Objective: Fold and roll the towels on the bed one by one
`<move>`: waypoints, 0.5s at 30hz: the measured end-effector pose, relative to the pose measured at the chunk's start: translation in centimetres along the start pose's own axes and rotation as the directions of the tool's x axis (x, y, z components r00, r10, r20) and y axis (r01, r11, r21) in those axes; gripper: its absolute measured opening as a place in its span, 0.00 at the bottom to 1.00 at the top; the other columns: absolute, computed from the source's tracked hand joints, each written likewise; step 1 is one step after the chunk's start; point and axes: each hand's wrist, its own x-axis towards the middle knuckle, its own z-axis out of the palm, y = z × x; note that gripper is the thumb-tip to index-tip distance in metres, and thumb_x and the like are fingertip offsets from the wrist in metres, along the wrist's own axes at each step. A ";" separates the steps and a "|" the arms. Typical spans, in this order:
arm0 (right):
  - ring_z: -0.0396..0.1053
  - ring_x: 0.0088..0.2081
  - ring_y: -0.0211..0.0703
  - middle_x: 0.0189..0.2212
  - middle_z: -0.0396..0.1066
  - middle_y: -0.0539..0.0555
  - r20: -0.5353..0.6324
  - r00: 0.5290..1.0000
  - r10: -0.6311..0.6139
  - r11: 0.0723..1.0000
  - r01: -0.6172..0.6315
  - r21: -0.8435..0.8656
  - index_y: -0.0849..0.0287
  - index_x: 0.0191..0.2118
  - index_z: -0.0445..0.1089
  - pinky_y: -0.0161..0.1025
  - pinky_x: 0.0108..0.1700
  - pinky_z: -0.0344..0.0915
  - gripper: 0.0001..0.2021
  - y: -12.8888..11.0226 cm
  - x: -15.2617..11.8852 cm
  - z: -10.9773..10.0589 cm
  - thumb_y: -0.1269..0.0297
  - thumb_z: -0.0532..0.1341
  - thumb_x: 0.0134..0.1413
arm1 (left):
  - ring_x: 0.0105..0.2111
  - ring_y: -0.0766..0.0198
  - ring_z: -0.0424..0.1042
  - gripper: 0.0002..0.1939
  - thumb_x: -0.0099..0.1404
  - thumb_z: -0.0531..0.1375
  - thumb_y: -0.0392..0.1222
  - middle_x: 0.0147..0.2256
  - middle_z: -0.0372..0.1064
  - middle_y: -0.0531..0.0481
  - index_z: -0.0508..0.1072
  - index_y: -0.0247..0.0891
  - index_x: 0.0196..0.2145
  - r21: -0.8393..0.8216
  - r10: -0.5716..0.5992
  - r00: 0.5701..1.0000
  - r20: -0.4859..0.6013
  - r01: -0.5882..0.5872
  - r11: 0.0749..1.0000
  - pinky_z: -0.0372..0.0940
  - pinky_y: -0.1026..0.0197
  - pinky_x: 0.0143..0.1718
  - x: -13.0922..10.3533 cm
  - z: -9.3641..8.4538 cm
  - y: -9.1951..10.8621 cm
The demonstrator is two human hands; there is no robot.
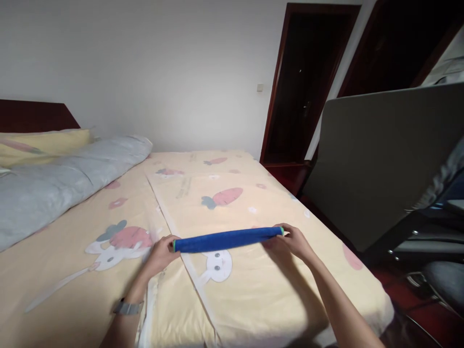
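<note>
Stretched between my two hands is a folded blue cloth (228,239) with green edging at both ends, held as a long narrow strip just over the bed. My left hand (162,253) pinches its left end, and a watch or bracelet (128,307) circles that wrist. At the other end, my right hand (293,239) grips the corner between thumb and fingers. Beneath the cloth lies a pale yellow sheet (253,299) printed with rabbits and carrots.
A rolled grey quilt (79,169) and a yellow pillow (47,147) lie at the bed's left. Beyond the right edge stands a large dark panel (377,159). A dark doorway (308,82) and a white wall (163,72) form the background.
</note>
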 end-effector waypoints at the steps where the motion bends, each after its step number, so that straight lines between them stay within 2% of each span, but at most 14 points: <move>1: 0.75 0.40 0.51 0.38 0.78 0.56 -0.035 0.998 -0.061 0.998 0.060 -0.024 0.58 0.38 0.75 0.42 0.39 0.71 0.13 -0.2 -0.6 -0.6 0.65 0.59 0.45 | 0.36 0.58 0.73 0.12 0.49 0.59 0.35 0.34 0.74 0.52 0.74 0.40 0.34 0.080 0.044 0.999 0.011 -0.045 0.996 0.66 0.60 0.39 -0.6 -0.1 0.2; 4: 0.73 0.47 0.55 0.44 0.77 0.58 -0.124 0.957 -0.262 0.964 0.254 -0.075 0.56 0.41 0.75 0.44 0.41 0.72 0.11 -1.1 -2.5 -2.4 0.62 0.60 0.53 | 0.40 0.55 0.73 0.11 0.50 0.58 0.31 0.35 0.75 0.51 0.72 0.43 0.31 0.269 0.201 0.980 0.009 -0.196 0.943 0.67 0.56 0.42 -3.0 -0.1 1.2; 6: 0.72 0.50 0.55 0.46 0.76 0.59 -0.165 0.910 -0.380 0.925 0.368 -0.100 0.55 0.42 0.74 0.45 0.41 0.73 0.09 -1.7 -3.8 -3.5 0.63 0.58 0.58 | 0.42 0.53 0.73 0.13 0.51 0.56 0.28 0.36 0.76 0.49 0.72 0.43 0.32 0.366 0.341 0.940 0.015 -0.322 0.873 0.67 0.53 0.43 -4.8 0.4 2.2; 9: 0.72 0.51 0.54 0.47 0.75 0.58 -0.240 0.803 -0.546 0.835 0.501 -0.225 0.54 0.44 0.73 0.48 0.47 0.73 0.10 -2.5 -5.5 -5.3 0.69 0.57 0.59 | 0.39 0.52 0.75 0.14 0.55 0.54 0.26 0.35 0.77 0.48 0.73 0.43 0.32 0.474 0.545 0.838 0.026 -0.490 0.732 0.69 0.51 0.41 -7.7 1.9 3.6; 13: 0.74 0.49 0.54 0.46 0.76 0.58 -0.347 0.615 -0.708 0.702 0.558 -0.442 0.53 0.45 0.72 0.53 0.54 0.69 0.12 -2.8 -7.8 -8.9 0.73 0.60 0.56 | 0.32 0.53 0.76 0.16 0.60 0.52 0.28 0.33 0.78 0.50 0.74 0.47 0.35 0.508 0.737 0.676 0.024 -0.643 0.573 0.71 0.49 0.39 -11.6 5.3 4.3; 15: 0.75 0.47 0.54 0.44 0.77 0.59 -0.393 0.575 -0.718 0.693 0.536 -0.482 0.53 0.43 0.72 0.52 0.54 0.69 0.12 -2.9 -8.9 -11.8 0.73 0.62 0.54 | 0.32 0.52 0.77 0.18 0.60 0.53 0.29 0.33 0.78 0.49 0.74 0.50 0.39 0.447 0.805 0.593 -0.011 -0.717 0.535 0.72 0.48 0.37 -12.5 7.4 5.5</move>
